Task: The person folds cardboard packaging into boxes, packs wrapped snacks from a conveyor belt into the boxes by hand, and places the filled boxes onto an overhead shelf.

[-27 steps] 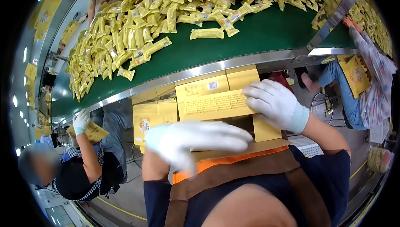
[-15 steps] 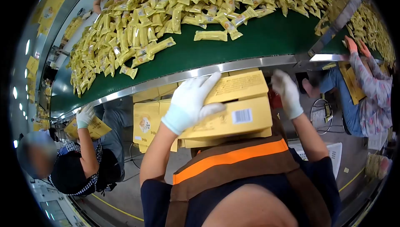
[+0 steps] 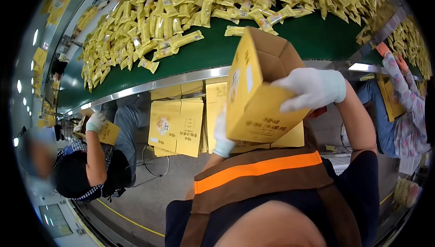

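Observation:
An opened-up yellow carton [image 3: 263,120] is held tilted in front of me, its brown inside showing at the top. My right hand [image 3: 312,88], in a white glove, is closed on its right side, with the fingers across the printed panel. My left hand [image 3: 222,133], also gloved, grips the carton low on its left side; most of its fingers are hidden behind the cardboard. Flat yellow cartons [image 3: 176,127] lie in a stack to the left, and more flat cartons [image 3: 287,141] lie below the held one.
Beyond a metal edge [image 3: 149,86], a green conveyor belt [image 3: 195,63] carries a large heap of yellow wrapped packets [image 3: 154,20]. A co-worker [image 3: 90,161] holds a carton at left. Another person [image 3: 408,97] sits at right, and a third person's arm shows behind the heap.
The flat carton has been lifted, turned and opened into a box shape. My right hand has come onto its right side, and my left hand has moved down to its lower left.

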Demonstrator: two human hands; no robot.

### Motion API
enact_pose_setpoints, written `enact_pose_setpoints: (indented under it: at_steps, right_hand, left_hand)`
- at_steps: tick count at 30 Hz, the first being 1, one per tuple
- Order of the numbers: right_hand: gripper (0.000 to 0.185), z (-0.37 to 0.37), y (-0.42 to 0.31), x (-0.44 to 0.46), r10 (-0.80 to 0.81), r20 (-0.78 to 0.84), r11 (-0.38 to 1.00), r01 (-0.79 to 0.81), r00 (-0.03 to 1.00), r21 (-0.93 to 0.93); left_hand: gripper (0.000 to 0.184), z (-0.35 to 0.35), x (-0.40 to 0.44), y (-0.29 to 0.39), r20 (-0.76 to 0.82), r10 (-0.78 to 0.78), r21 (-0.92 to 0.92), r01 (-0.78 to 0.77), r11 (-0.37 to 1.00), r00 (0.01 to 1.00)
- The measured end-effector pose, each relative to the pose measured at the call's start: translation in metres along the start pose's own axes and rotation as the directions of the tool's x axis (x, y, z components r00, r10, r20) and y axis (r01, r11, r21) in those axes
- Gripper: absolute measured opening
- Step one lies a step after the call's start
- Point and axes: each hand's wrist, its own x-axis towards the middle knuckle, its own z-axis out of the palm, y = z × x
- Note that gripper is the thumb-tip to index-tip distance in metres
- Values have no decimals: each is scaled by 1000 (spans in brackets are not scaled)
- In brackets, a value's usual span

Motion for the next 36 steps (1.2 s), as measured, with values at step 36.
enact_pose_setpoints:
  at_steps: [36]
  right_hand:
    - [47, 57, 141, 19, 12, -844, 957, -252, 536, -147]
  left_hand:
    - [82, -72, 146, 45, 9, 177, 123, -177, 977, 984]
